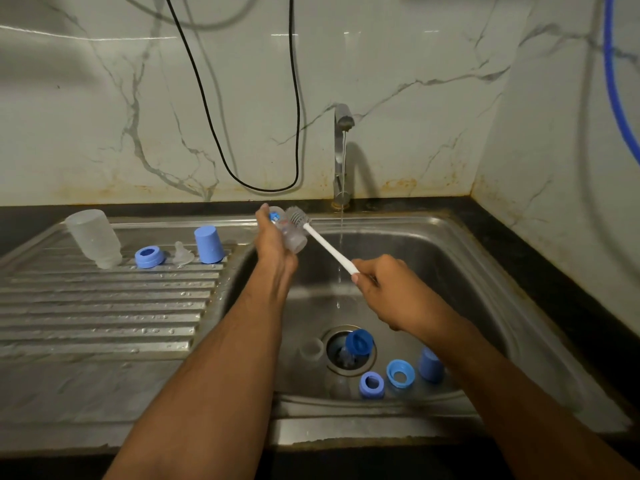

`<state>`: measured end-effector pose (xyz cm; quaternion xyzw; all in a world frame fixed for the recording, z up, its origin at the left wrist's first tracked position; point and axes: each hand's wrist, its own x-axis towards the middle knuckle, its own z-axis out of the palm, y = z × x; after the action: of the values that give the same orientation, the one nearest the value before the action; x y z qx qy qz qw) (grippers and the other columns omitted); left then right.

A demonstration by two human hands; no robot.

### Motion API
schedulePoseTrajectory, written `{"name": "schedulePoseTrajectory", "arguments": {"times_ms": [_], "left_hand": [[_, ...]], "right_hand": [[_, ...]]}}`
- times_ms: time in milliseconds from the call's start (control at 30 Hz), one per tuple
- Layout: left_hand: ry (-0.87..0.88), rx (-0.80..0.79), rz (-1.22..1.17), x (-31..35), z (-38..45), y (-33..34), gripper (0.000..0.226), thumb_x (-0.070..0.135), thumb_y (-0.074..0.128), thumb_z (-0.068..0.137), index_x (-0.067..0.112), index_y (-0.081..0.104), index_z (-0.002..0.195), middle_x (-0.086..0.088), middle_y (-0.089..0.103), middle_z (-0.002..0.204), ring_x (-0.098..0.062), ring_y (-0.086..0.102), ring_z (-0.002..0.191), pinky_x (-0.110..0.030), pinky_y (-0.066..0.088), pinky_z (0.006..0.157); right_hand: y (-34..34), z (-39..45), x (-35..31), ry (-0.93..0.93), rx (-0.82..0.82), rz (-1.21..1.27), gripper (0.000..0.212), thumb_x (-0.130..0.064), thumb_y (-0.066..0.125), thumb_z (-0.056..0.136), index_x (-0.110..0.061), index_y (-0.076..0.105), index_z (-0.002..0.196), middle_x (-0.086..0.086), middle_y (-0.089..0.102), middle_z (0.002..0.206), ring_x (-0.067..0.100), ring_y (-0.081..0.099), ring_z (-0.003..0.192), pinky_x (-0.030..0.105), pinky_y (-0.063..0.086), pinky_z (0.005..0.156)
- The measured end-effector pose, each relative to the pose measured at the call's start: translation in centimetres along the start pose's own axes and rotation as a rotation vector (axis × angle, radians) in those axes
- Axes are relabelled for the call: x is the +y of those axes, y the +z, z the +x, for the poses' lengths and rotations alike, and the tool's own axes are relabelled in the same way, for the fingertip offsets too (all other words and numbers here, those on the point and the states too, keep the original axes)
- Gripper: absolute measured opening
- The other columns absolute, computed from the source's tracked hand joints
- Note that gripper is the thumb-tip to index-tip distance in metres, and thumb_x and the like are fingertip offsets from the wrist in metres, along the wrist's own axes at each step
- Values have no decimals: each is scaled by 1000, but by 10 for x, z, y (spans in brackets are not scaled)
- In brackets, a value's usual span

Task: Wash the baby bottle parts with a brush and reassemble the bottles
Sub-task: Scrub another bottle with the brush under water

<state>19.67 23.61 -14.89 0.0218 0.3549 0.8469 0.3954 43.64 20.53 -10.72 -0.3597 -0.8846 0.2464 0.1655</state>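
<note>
Head view: the left hand [273, 242] grips a clear bottle [290, 230] over the sink [460, 258], fingers wrapped round its body. The right hand [384, 289] is closed round the white handle of the brush [323, 242], whose bristle head lies against the bottle's outside, near its upper end. A thin stream runs from the tap [343, 147] just to the right of the brush, not onto the bottle. On the drainer [104, 306] stand an upturned bottle [94, 237], a ring [149, 257], a teat [183, 253] and a cap [209, 244], which look already washed. In the sink bottom, around the drain [349, 351], lie more blue rings and caps and some clear parts, seemingly still to do. The step in hand looks like scrubbing this bottle's outside. Next it probably needs a rinse, which means moving it right into the stream while keeping a firm hold on wet plastic, then setting it on the drainer.
</note>
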Motion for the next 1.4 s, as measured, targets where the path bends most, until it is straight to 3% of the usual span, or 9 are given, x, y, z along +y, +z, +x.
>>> {"name": "schedulePoseTrajectory", "arguments": {"times_ms": [167,267,367,467,733,933,1167,1300,1400], "left_hand": [[115,59,173,-12,-3,3,54,56,70,85,10,65,114,-10,75,104,-20,75,91,-41,62,85],[89,-12,127,-20,-3,8,43,43,58,99,8,61,123,-11,71,108,-22,71,96,-43,59,92],[87,3,76,-17,0,4,40,44,49,101,10,59,120,-10,64,101,-20,64,88,-39,58,83],[82,73,121,-9,1,3,64,66,59,88,12,62,122,-8,73,108,-21,70,94,-41,59,87],[106,66,221,-28,-11,20,45,50,65,93,13,65,119,-11,72,111,-24,71,99,-44,59,90],[134,187,124,-6,-4,4,48,50,65,93,12,60,123,-12,71,109,-25,72,96,-46,61,86],[101,89,202,-25,-25,27,46,50,60,95,13,59,122,-12,67,108,-23,68,95,-40,59,87],[110,131,138,-11,-17,16,51,55,61,93,13,59,121,-12,67,106,-22,68,92,-37,60,76],[112,208,133,-7,-12,7,53,60,66,87,14,61,111,-12,69,104,-23,70,93,-42,62,81]], "right_hand": [[-1,7,0,24,66,13,23,-25,44,108,-15,63,118,-4,53,74,7,51,60,19,39,52],[2,13,-6,11,93,41,26,-23,45,107,-15,63,125,-1,57,81,7,53,64,19,40,53],[7,9,-6,-19,49,-5,25,-25,45,107,-16,65,120,-2,57,79,9,55,66,21,45,55],[8,0,-2,-23,17,-55,23,-27,45,107,-17,64,113,-1,58,79,14,60,69,29,52,62],[8,11,-8,22,89,-25,24,-25,44,108,-12,63,115,-1,56,80,16,59,71,31,54,64],[1,-4,-1,13,-39,-13,20,-24,44,108,-16,62,110,-5,50,70,5,46,55,17,35,48],[1,10,-8,28,79,51,25,-22,44,108,-10,64,117,-3,52,73,8,50,60,21,43,52],[-2,-2,-2,48,20,86,24,-23,44,107,-13,64,117,-4,51,70,6,47,55,19,36,50],[-3,-6,-1,47,-25,49,23,-23,44,108,-13,64,113,-5,49,69,4,45,54,16,33,49]]}}
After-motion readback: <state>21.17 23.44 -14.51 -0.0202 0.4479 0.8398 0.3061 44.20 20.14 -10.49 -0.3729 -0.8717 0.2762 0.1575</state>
